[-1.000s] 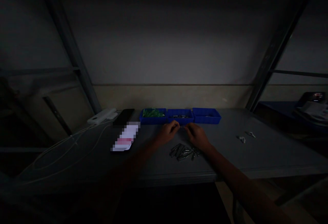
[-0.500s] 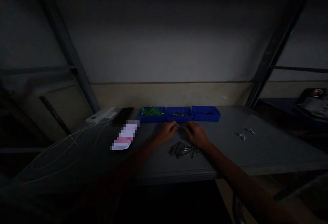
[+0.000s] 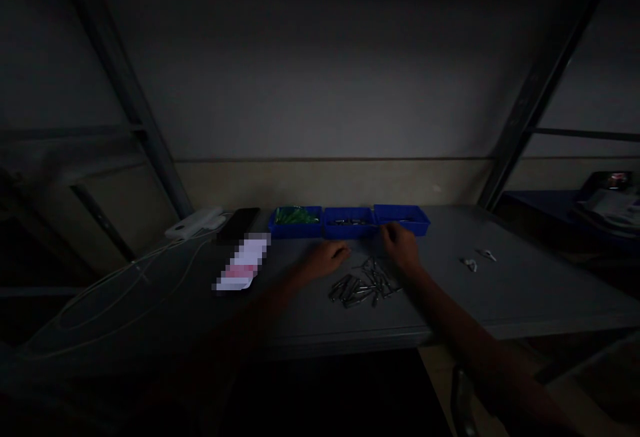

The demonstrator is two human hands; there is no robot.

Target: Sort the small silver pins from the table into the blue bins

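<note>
My left hand (image 3: 326,259) rests low over the table, thumb and fingers pinched together; a small pale tip shows at the fingertips, too dim to name. At the front edge of the right blue bin (image 3: 423,229) is my right hand (image 3: 401,246), its fingers closed; what they hold, if anything, I cannot make out. Below and between both hands lies a loose pile of slim, shiny metal pieces (image 3: 357,291), pen-like in shape. A few small metal parts sit in the middle blue bin (image 3: 349,231). Green slender pieces (image 3: 296,215) fill the left blue bin (image 3: 295,231).
To the left are a lit phone (image 3: 244,263), a dark flat object (image 3: 240,223) and a white power strip (image 3: 194,223) with trailing cables. Two small whitish items (image 3: 470,264) lie at the right. Metal rack posts (image 3: 530,93) frame the table (image 3: 520,297).
My right hand has moved away from the left one, right and forward to the right bin. More of the metal pile now shows. My left hand has stayed nearly in place.
</note>
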